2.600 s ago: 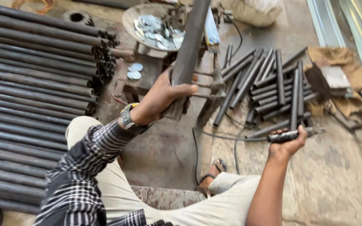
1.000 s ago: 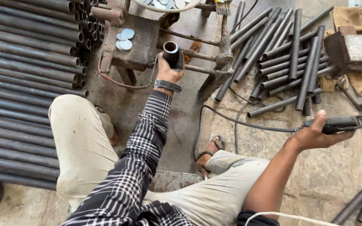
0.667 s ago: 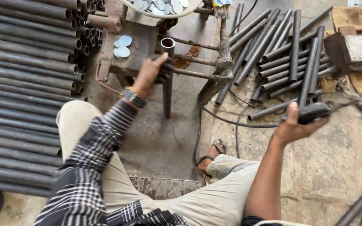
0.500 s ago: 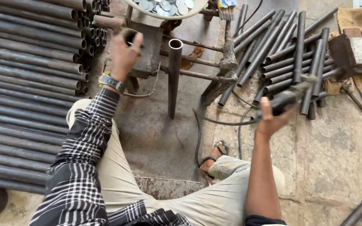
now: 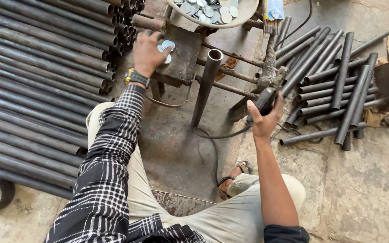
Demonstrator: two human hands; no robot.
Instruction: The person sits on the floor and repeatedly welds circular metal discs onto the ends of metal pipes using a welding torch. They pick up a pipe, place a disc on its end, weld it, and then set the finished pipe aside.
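Observation:
My left hand reaches over a few small round metal discs lying on a rusty steel stand, fingers spread on them. A dark steel pipe stands upright on the floor, leaning against the stand's cross bars, with nobody holding it. My right hand grips a black corded power tool, lifted near the right side of the stand; its cable trails across the floor.
A long stack of steel pipes fills the left side. Short cut pipes lie in a heap on the right. A pan of round discs sits at the top. My sandalled foot rests on the floor.
My left hand let go of the upright pipe and moved left onto the discs. My right hand carried the power tool from the far right inward toward the stand.

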